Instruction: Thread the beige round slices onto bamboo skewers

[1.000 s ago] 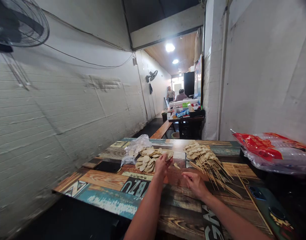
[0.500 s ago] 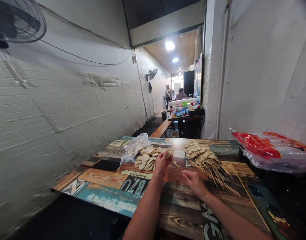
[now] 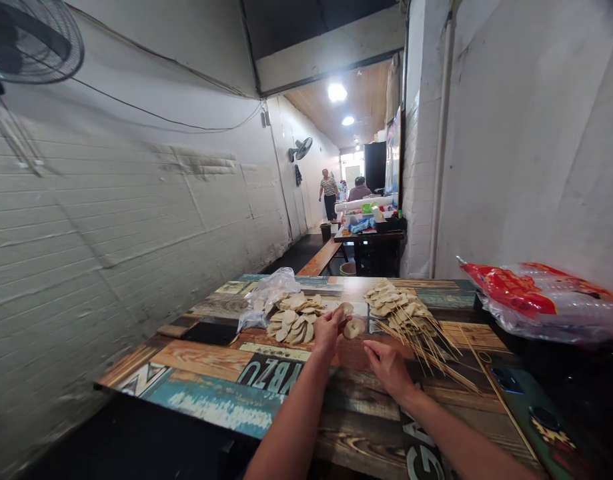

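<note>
The left hand pinches a pale slice between thumb and fingers, above the table. The right hand has its thumb and forefinger pressed together; whether a thin stick lies between them is too fine to tell. Another round slice is between the two hands, just beyond the right fingertips. A pile of slices lies just left of the left hand, with a clear plastic bag behind it. Beyond the right hand is a second pile, wooden sticks lying across its near side; farther right are a phone and red plastic packs
</note>
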Available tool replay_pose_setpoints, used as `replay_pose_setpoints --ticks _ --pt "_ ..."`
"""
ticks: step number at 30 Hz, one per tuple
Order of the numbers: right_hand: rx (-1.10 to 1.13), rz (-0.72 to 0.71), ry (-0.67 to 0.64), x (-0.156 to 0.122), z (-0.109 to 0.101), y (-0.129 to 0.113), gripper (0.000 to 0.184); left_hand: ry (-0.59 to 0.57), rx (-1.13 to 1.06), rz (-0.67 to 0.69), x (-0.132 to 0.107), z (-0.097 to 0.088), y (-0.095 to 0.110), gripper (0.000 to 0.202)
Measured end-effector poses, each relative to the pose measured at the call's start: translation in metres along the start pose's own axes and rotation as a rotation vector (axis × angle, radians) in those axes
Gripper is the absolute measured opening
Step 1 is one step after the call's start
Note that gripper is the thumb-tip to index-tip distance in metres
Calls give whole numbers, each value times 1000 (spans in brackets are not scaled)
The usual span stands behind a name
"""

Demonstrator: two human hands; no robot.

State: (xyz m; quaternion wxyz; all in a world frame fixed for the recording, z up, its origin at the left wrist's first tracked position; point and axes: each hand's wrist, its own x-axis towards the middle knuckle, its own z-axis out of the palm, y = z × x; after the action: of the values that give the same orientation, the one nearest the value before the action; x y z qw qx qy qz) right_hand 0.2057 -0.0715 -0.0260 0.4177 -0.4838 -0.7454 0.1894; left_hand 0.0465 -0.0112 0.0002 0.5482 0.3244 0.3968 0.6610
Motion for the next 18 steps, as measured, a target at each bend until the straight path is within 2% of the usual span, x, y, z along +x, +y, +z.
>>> replay_pose_setpoints --ticks 3,6,9,11,14,16,18 --pt "-45 4 12 1 1 2 36 -10 43 24 -2 4 -9 29" --pt "-63 11 31 5 2 4 38 -26 34 -29 -1 8 -12 27" --pt "-66 38 49 9 -1 6 38 84 70 -49 4 0 2 20" --pt "-67 62 53 10 -3 8 38 259 169 80 11 -19 21 15" --pt "-77 94 59 11 -6 11 39 487 422 265 21 -61 53 15" --pt "-71 96 65 12 -5 14 40 562 771 270 23 -90 71 17" --pt "-47 85 56 12 -3 17 40 570 1188 157 24 -110 81 23"
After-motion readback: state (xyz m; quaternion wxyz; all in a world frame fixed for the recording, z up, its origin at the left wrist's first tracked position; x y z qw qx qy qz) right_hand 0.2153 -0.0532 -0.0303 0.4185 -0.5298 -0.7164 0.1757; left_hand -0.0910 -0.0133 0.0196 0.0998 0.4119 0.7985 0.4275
